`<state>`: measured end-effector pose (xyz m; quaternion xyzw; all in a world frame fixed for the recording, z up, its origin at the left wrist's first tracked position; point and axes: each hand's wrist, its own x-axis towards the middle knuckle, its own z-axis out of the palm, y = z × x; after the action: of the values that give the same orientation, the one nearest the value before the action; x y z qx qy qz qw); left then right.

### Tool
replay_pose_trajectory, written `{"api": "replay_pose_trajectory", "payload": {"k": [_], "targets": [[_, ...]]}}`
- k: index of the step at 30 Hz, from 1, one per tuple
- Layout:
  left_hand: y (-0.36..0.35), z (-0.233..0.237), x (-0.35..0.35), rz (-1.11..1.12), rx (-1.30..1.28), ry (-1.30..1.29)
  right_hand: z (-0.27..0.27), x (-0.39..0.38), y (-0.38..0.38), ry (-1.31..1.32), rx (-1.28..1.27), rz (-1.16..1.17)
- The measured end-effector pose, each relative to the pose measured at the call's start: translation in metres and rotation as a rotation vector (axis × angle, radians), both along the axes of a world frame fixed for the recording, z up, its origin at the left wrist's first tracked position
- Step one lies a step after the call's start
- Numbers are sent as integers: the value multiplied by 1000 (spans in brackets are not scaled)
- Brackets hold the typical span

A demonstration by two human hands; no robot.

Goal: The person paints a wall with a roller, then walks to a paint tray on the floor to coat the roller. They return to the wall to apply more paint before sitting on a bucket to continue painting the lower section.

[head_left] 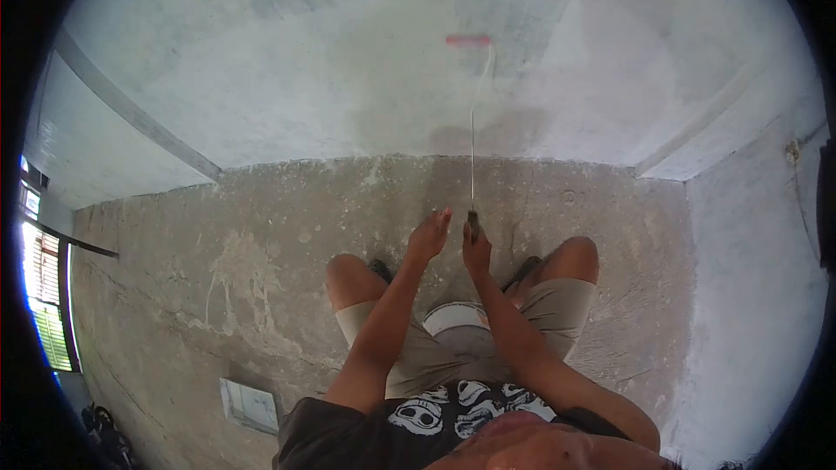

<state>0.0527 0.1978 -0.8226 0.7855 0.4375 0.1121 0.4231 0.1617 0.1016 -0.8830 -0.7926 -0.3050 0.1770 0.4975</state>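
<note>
Pale wall (305,78) ahead; right hand (475,251) grips roller pole (472,157), left hand (428,237) open beside.

Black tee (348,435) w/ white skull print, khaki shorts (562,305).

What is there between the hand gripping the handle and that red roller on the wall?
Only the thin pole, running from the right hand up to the paint roller. The head view shows just floor and wall behind it.
</note>
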Motion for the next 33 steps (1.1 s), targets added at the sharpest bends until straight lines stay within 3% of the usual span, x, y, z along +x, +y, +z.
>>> {"api": "replay_pose_trajectory", "payload": {"k": [2, 3, 5, 8, 11, 15, 18, 23, 27, 33], "targets": [[6, -39, -1, -18, 189, -136, -41, 3, -26, -89, 36, -104], [9, -33, -1, -13, 195, -137, -41, 7, -28, -91, 42, -99], [5, -24, 1, -12, 73, 17, -44, 16, -37, -14, -175, -67], [0, -3, 0, -73, -38, 41, -3, 18, -8, -123, -99, -58], [9, -57, 11, -93, -29, 83, 51, 33, 32, -224, -37, -29], [0, -12, 13, -67, -29, 82, 104, 45, 56, -211, -3, 40], [0, -4, 7, -63, -52, 113, 84, 40, 49, -125, -46, 60], [4, -11, 1, -14, 31, -44, -18, -13, -4, -24, -9, -17], [1, 7, -2, 3, 86, -68, -19, -48, -19, 139, -205, -44], [11, -11, 0, -93, -71, -47, 46, -34, 41, 36, 99, -59]]}}
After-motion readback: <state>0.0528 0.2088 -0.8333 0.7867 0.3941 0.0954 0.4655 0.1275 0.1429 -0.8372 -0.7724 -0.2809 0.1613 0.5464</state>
